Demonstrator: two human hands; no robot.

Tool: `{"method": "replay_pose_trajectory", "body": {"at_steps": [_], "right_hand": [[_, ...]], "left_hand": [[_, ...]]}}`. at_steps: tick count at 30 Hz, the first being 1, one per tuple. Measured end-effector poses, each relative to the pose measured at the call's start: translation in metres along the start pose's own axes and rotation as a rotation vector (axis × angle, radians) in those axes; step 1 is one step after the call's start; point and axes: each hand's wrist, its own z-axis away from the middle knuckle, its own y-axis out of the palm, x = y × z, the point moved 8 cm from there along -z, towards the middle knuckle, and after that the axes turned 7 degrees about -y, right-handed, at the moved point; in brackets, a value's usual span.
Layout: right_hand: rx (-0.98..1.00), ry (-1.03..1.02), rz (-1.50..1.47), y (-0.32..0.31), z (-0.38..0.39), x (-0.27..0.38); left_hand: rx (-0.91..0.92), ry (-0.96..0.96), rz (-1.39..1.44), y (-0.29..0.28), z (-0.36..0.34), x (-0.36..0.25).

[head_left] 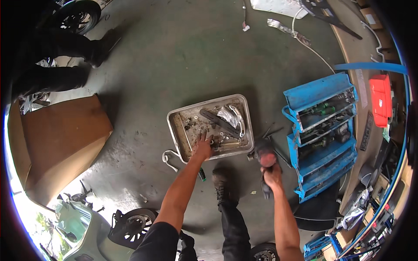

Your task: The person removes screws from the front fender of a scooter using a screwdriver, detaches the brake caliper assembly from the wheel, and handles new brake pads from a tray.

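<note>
My left hand (202,148) reaches over the near side of a shallow metal tray (177,109), fingers spread down among small bolts, nuts and washers. Also in the tray lie a long black bar-like part (219,122), a clear plastic bag (227,115) and a curved, shiny handle-like piece (241,121). To the right of the tray, my right hand (272,177) is closed around the grip of a dark power drill with a red end (266,157). The drill is slightly blurred, and its front end is hard to make out.
Right of the drill stands an opened blue cantilever toolbox (320,165) full of tools. Long thin tools (281,150) lie on the floor beside it. A cardboard box (65,135) and a person's legs (56,80) are at left. A green-handled tool (202,175) lies near my foot.
</note>
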Motion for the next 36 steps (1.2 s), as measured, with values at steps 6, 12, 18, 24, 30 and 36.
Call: {"method": "replay_pose_trajectory", "body": {"at_steps": [6,12,18,24,30,36], "right_hand": [[-0.14,-0.351,0.568,-0.003,-0.161,0.105],[-0.139,-0.218,0.347,-0.001,-0.282,0.157],[-0.342,0.093,0.617,0.026,-0.302,0.103],[-0.17,-0.07,0.137,0.043,-0.308,0.053],[0.043,-0.312,0.619,0.027,-0.203,0.056],[0.49,0.045,0.526,0.094,0.047,0.067]], "left_hand": [[0.02,-0.009,0.162,0.001,0.095,0.074],[0.043,-0.321,0.293,0.027,0.228,0.173],[0.042,-0.561,0.469,0.083,0.322,0.21],[0.096,-0.814,0.62,0.126,0.415,0.172],[0.372,-0.845,0.838,0.088,0.529,0.092],[-0.098,-1.021,0.873,-0.001,0.714,0.103]]}}
